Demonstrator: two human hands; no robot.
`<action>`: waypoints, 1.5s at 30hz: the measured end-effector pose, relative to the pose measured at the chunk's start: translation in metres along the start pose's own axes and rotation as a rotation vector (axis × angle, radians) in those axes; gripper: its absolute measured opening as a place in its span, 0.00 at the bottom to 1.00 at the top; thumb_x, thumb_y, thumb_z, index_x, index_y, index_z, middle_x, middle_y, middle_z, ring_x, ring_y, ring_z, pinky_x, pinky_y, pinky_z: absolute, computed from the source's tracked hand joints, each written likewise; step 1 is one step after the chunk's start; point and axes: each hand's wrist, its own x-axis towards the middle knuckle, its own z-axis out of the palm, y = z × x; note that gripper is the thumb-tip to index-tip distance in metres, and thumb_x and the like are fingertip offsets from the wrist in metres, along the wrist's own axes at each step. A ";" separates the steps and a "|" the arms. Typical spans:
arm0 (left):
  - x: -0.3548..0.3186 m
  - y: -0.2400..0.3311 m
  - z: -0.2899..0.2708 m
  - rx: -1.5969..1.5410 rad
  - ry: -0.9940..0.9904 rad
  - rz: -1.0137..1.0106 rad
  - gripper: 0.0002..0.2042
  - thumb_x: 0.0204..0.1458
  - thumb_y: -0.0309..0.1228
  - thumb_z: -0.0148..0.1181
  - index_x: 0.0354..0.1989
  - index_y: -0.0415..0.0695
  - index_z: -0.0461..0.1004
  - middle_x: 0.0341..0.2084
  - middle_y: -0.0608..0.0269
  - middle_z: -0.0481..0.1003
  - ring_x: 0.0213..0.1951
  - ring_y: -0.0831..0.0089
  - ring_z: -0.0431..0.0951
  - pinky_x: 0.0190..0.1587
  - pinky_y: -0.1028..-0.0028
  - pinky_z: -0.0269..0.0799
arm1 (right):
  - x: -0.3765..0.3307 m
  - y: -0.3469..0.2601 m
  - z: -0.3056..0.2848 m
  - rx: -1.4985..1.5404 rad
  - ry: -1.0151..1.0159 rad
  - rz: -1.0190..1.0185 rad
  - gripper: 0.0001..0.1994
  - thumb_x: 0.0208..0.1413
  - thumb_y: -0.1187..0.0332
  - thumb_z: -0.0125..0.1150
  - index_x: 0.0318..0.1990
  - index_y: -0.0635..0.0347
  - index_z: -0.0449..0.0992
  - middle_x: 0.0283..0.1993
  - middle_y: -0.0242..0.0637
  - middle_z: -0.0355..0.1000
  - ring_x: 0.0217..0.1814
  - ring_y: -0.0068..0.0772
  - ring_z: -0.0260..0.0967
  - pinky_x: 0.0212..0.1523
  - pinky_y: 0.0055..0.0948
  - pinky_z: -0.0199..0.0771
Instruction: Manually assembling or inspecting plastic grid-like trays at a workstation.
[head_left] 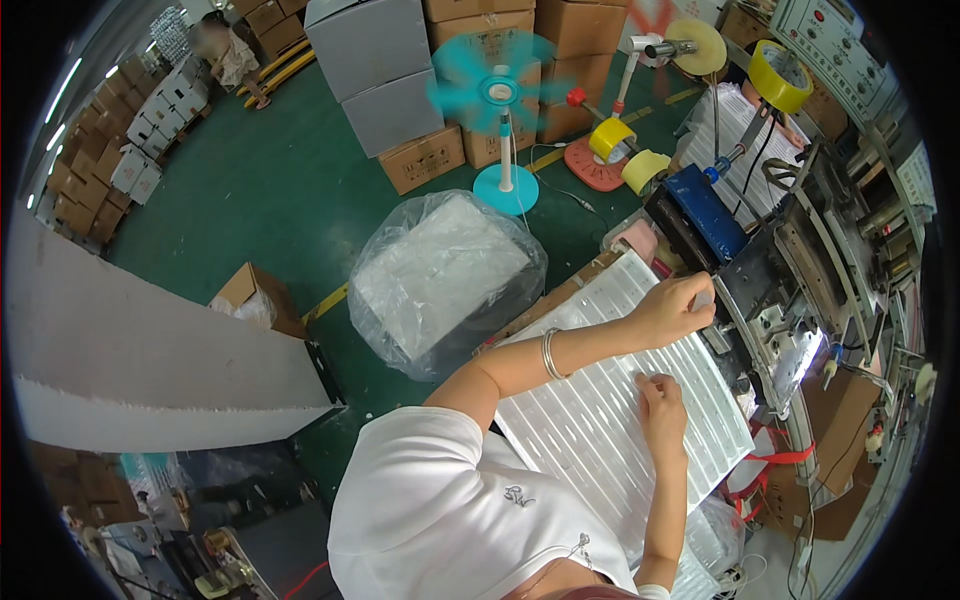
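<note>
A white ridged tray [590, 410] with rows of narrow grooves lies tilted in front of me. My left hand [682, 310], with a silver bangle [550, 354] on the wrist, is over the tray's far right part, beside the machine [765, 320]. Its fingers are curled together, and anything between them is too small to make out. My right hand [661, 408] is low over the middle of the tray. Its thumb and fingers are bent together at the grooves, and what they pinch is hidden.
Yellow tape rolls [780, 78] sit on the machine at the right. A clear plastic bag with white contents [450, 270] stands beyond the tray. Farther off are a turquoise fan [498, 92], stacked cartons [420, 160] and a person [228, 60]. A grey partition [160, 350] is at left.
</note>
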 end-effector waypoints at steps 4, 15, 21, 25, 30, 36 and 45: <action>-0.003 0.000 -0.008 -0.014 -0.136 -0.117 0.05 0.48 0.29 0.53 0.31 0.42 0.67 0.21 0.62 0.74 0.19 0.77 0.70 0.22 0.73 0.62 | 0.001 0.002 0.002 -0.060 -0.076 -0.016 0.12 0.46 0.78 0.57 0.41 0.56 0.74 0.39 0.40 0.68 0.40 0.42 0.68 0.36 0.36 0.71; -0.008 0.010 -0.013 0.008 -0.196 -0.092 0.03 0.46 0.26 0.49 0.26 0.40 0.68 0.24 0.60 0.74 0.27 0.71 0.74 0.30 0.71 0.67 | 0.007 0.014 -0.017 0.143 -0.003 -0.006 0.10 0.44 0.79 0.56 0.36 0.59 0.72 0.40 0.41 0.67 0.38 0.42 0.68 0.34 0.33 0.72; -0.014 -0.007 0.014 0.205 -0.195 0.123 0.01 0.42 0.24 0.50 0.25 0.42 0.68 0.26 0.58 0.71 0.33 0.58 0.72 0.36 0.63 0.67 | -0.002 0.082 -0.025 0.558 0.413 0.485 0.14 0.49 0.78 0.51 0.45 0.63 0.66 0.45 0.33 0.64 0.40 0.23 0.66 0.29 0.19 0.68; -0.018 -0.009 0.017 0.293 -0.230 0.094 0.02 0.42 0.25 0.51 0.25 0.43 0.69 0.26 0.57 0.71 0.35 0.57 0.72 0.38 0.62 0.67 | -0.017 0.103 -0.041 0.645 0.512 0.505 0.12 0.57 0.69 0.53 0.47 0.59 0.67 0.45 0.31 0.68 0.36 0.21 0.70 0.28 0.17 0.66; -0.016 -0.047 0.012 0.370 -0.296 0.053 0.07 0.42 0.21 0.51 0.30 0.42 0.73 0.30 0.56 0.72 0.39 0.57 0.71 0.41 0.63 0.67 | -0.005 0.090 -0.065 0.832 0.646 0.531 0.16 0.56 0.71 0.52 0.53 0.62 0.69 0.54 0.36 0.67 0.44 0.25 0.69 0.39 0.21 0.71; 0.034 -0.001 0.059 0.526 -0.295 0.344 0.16 0.46 0.29 0.52 0.46 0.46 0.70 0.38 0.58 0.71 0.35 0.57 0.73 0.38 0.60 0.67 | -0.005 0.092 -0.108 0.732 0.692 0.470 0.17 0.57 0.74 0.52 0.54 0.64 0.68 0.58 0.38 0.64 0.51 0.27 0.68 0.46 0.23 0.71; 0.103 0.016 0.151 1.101 -0.421 0.427 0.13 0.47 0.42 0.59 0.39 0.51 0.75 0.29 0.56 0.75 0.24 0.60 0.78 0.28 0.64 0.70 | 0.027 0.082 -0.118 0.155 0.879 0.462 0.14 0.52 0.70 0.59 0.47 0.63 0.72 0.44 0.42 0.74 0.40 0.36 0.74 0.36 0.30 0.75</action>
